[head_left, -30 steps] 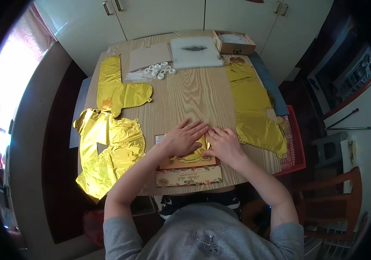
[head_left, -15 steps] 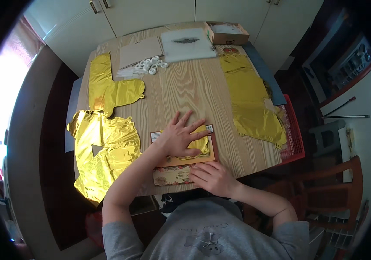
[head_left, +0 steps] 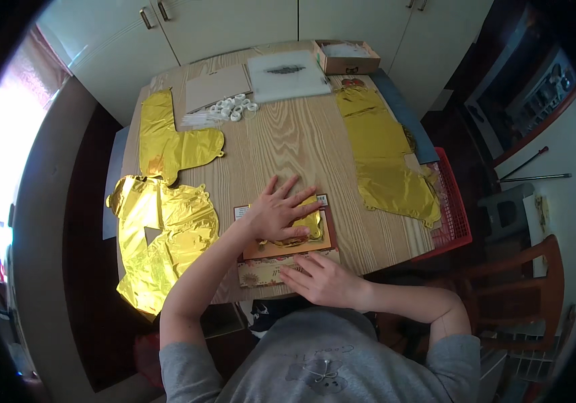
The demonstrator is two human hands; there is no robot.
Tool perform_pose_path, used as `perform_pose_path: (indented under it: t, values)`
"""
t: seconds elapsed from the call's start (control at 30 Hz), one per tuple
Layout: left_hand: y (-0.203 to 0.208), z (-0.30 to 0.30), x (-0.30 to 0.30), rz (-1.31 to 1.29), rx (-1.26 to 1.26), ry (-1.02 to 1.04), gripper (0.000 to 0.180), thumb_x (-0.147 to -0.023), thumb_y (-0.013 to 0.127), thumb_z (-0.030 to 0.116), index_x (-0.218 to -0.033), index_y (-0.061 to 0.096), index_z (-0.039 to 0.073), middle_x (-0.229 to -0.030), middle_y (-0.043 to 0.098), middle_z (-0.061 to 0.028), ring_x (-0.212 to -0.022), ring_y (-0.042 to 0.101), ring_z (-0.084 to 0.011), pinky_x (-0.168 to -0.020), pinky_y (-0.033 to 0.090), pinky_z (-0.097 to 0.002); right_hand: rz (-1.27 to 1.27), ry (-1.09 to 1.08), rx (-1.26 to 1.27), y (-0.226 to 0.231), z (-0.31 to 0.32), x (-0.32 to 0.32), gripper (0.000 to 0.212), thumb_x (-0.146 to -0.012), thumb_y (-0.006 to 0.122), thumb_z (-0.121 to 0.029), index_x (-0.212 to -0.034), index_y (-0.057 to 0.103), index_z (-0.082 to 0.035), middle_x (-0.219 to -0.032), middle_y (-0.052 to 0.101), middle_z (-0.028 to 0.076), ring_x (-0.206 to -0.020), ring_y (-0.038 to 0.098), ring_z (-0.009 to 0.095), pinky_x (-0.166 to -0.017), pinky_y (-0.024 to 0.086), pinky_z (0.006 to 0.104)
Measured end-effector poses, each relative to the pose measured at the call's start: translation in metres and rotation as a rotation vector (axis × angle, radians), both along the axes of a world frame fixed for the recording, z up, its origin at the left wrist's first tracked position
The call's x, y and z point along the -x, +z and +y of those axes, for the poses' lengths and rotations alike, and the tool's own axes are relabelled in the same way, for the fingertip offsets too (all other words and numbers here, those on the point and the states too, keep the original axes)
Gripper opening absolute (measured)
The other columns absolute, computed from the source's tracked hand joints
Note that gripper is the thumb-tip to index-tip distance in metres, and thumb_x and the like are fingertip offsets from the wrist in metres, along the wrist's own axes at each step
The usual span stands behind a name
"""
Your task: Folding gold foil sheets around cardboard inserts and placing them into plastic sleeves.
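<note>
Fingers spread wide, my left hand (head_left: 280,215) presses flat on a folded gold foil balloon (head_left: 314,226). That folded piece lies on an orange and brown card package (head_left: 258,252) near the table's front edge. A printed floral flap (head_left: 256,275) runs along the package's near side. On this flap rests my right hand (head_left: 325,279), fingers stretched out and palm down. Part of the folded foil is hidden beneath the left hand. Flat gold foil balloons lie on both sides: a crinkled one (head_left: 197,208) and a boot-shaped one (head_left: 190,144) at left, another (head_left: 382,164) at right.
Toward the far side are white tape rolls (head_left: 235,109), a brown board (head_left: 217,89), a stack of clear plastic bags (head_left: 288,84) and an open cardboard box (head_left: 348,65). A red basket (head_left: 455,201) stands beyond the right edge, by a wooden chair (head_left: 520,292).
My right hand has slid left along the floral flap, uncovering its right end. The left hand stays pressed on the folded foil. The whole view has shifted slightly.
</note>
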State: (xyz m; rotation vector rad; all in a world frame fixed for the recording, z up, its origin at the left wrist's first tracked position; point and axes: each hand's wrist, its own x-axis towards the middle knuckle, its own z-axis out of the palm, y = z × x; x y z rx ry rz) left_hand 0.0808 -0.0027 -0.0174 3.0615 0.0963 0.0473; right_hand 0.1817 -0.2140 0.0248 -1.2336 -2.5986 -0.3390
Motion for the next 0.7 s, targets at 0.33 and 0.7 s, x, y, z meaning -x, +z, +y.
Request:
perform_pose_path:
  t: [0.33,0.7]
  values:
    - [-0.001,0.0,0.0,-0.005,0.013,0.02,0.069,-0.091,0.03,0.068,-0.15,0.028,0.033,-0.157,0.026,-0.0026,-0.143,0.02,-0.04,-0.113,0.01,-0.0635,0.021,-0.112,-0.104,-0.006,0.01,0.016,0.039,-0.083,0.055,-0.022,-0.116,0.065,-0.005,-0.12,0.061,0.011,-0.103,0.059,0.027,-0.084,0.049,0.0352]
    - [-0.008,0.003,0.001,-0.04,0.092,0.0,0.068,-0.093,0.029,0.066,-0.15,0.029,0.029,-0.156,0.026,-0.0055,-0.143,0.019,-0.0404,-0.113,0.007,-0.0641,0.144,-0.137,-0.013,0.045,-0.079,-0.01,0.03,-0.083,0.06,-0.019,-0.11,0.068,-0.008,-0.11,0.065,0.007,-0.104,0.063,0.021,-0.091,0.051,0.0379]
